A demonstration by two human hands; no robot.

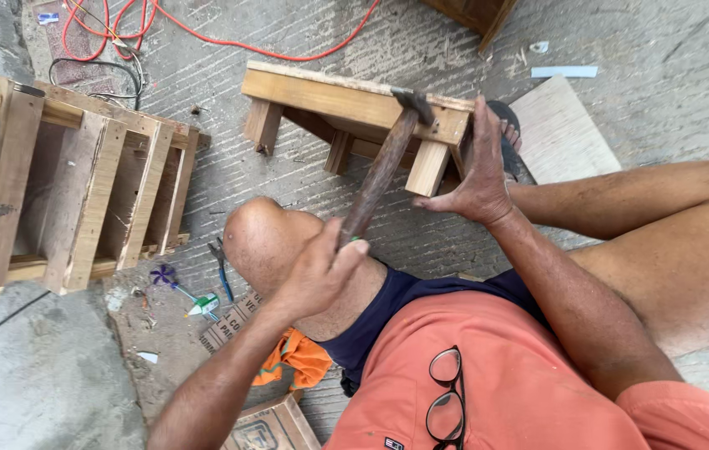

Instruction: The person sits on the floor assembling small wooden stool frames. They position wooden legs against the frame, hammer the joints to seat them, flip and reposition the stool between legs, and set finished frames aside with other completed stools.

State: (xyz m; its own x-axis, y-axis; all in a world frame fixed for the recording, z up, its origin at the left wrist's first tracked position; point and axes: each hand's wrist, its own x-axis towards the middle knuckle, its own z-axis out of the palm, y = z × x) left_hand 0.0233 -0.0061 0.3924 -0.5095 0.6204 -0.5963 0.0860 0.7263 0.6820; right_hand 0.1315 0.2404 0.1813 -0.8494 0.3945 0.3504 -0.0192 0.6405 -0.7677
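My left hand (317, 271) is shut around the wooden handle of a hammer (383, 167). The dark hammer head rests on the top rail of a small wooden frame (338, 100) lying on the concrete floor. My right hand (479, 179) presses flat against the frame's right end, fingers pointing up and thumb spread to the left. A foot in a dark sandal (508, 137) sits just behind that hand, against the frame. My bare knee (267, 237) is raised between the two arms.
A slatted wooden crate (79, 183) stands at the left. An orange cable (229, 42) loops across the floor at the top. A plywood board (563, 133) lies at the right. Pliers (221, 267), an orange cloth (296, 354) and a cardboard box (271, 425) lie near my knee.
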